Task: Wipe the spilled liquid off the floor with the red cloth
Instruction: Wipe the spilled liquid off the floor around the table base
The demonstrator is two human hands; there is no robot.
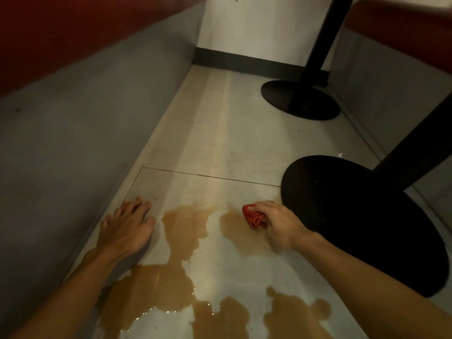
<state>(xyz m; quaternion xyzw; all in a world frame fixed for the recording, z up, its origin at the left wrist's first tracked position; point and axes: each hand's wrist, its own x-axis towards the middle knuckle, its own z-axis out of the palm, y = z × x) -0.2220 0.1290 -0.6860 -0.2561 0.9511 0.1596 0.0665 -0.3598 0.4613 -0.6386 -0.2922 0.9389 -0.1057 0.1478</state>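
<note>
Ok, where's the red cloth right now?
The red cloth is bunched in the right hand, low on the far right edge of the brown spill, beside the nearer black table base.

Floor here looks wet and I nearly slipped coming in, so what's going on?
A person is dealing with a brown spill on the floor. The right-hand grip holds a bunched red cloth at the spill's far right edge, beside the near black table base. The left-hand grip rests open on dry floor left of the spill. Large pools of liquid are not yet wiped.
</note>
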